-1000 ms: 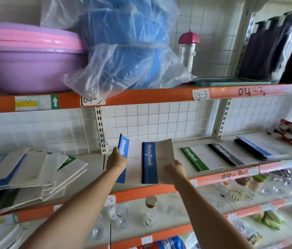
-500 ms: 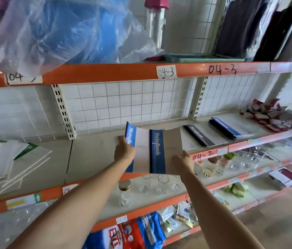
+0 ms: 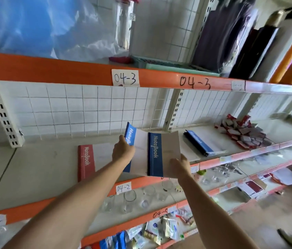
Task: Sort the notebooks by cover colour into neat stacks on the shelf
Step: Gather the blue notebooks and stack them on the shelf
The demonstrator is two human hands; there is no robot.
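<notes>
The two blue-spined notebooks could slip apart or fan out on the way to the blue stack point(image 3: 202, 144), since each hand grips only one edge and nothing squares them. The left hand point(image 3: 122, 151) holds the lighter-blue notebook point(image 3: 132, 141) by its spine; the right hand point(image 3: 180, 166) pinches the near right corner of the dark-blue notebook point(image 3: 159, 155). Both hover above the shelf point(image 3: 34, 168), between the red notebook point(image 3: 86, 162) on the left and the blue stack on the right.

Both bare arms stretched forward and up, left hand point(image 3: 123, 152) fingers curled in a grip, right hand point(image 3: 179, 167) pinching too, thumb on top.
</notes>
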